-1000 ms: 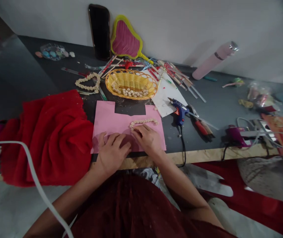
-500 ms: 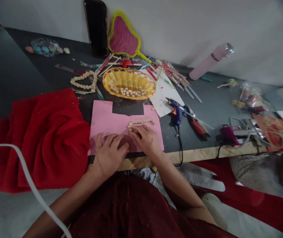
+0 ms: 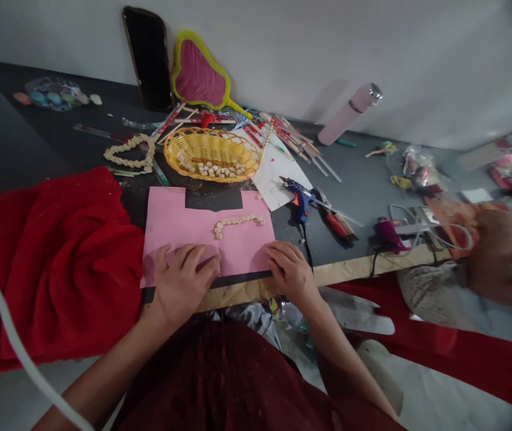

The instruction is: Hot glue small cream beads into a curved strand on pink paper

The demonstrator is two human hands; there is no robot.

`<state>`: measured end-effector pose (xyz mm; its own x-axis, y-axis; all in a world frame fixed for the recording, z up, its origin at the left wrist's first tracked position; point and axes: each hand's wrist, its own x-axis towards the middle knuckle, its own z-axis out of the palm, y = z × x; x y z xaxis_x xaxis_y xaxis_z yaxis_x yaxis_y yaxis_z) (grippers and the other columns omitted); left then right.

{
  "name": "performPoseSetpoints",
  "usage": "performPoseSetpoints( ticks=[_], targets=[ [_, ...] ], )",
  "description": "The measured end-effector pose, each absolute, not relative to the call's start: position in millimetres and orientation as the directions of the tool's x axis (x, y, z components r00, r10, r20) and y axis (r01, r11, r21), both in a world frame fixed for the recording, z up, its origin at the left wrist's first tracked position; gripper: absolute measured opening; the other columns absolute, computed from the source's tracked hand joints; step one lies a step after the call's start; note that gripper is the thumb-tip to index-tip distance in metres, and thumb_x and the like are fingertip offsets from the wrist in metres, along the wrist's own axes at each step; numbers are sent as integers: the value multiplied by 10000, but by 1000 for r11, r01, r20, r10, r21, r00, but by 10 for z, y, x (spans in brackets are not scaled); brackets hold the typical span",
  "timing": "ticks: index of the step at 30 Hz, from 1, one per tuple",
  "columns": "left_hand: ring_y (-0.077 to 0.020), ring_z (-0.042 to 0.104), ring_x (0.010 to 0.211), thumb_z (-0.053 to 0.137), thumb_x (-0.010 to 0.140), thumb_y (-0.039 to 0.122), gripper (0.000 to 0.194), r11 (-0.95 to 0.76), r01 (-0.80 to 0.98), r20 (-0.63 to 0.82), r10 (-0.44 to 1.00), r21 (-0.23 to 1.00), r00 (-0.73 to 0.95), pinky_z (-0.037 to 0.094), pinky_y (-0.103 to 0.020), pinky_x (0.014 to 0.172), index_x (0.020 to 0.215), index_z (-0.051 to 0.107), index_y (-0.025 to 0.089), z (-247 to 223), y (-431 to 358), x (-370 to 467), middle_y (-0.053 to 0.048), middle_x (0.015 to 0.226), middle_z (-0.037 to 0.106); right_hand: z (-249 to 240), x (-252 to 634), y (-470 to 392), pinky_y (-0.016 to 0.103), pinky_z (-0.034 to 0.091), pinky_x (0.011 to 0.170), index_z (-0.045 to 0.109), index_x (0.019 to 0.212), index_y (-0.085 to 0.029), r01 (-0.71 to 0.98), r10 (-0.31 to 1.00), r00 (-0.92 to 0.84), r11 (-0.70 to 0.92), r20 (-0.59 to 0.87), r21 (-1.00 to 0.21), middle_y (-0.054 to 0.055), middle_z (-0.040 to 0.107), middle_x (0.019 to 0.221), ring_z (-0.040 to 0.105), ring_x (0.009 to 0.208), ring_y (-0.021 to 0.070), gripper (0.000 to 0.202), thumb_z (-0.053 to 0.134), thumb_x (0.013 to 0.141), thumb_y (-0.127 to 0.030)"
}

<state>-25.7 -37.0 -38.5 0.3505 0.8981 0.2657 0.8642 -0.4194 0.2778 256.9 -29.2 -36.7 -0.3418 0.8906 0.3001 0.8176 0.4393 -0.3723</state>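
A sheet of pink paper (image 3: 179, 221) with a notch cut from its far edge lies in front of me. My left hand (image 3: 184, 275) rests on its near left part, fingers spread. At the near right corner, my right hand (image 3: 292, 269) lies with its fingers stretched over the paper's edge, holding nothing I can see. Between and beyond the hands, a curved strip of small beige pieces (image 3: 240, 220) lies on the sheet. A yellow wicker basket (image 3: 209, 146) behind the paper contains several similar pieces. To its left is a heart-shaped outline of such pieces (image 3: 124, 163).
Red cloth (image 3: 72, 257) is heaped at the left. A blue glue gun (image 3: 301, 203) and pliers (image 3: 339, 224) lie to the right, near a pink bottle (image 3: 348, 117). A phone (image 3: 151, 60) leans on the wall. Another person's arm (image 3: 496, 251) shows at far right.
My right hand has let go of the beige strip's left end and moved right to the paper's near corner. The left hand stays on the paper. The view has shifted to the right.
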Motion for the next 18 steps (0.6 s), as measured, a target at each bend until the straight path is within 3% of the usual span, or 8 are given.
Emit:
performPoseSetpoints(
  ticks=[8,18],
  targets=[
    [-340,636,1176,580,999,327,213,-477,859,298,860,184,414,246,-613,1129,1123,749,361,-433,-352,-329,-66,1285,723,-403,2546,-358,500,543,1071,733,1207,-207,803,876,-362,466,318,-372,102,726,1234,599,1219,267,272,556,1002,-175],
    [-273,678,1078,537,1025,293,229,-519,852,409,794,72,449,219,-565,1144,1028,761,341,-453,-328,-515,-35,1175,769,-397,2460,-454,486,509,1019,738,1173,-209,788,864,-396,493,310,-368,96,725,1213,589,1189,275,240,612,970,-182]
  ],
)
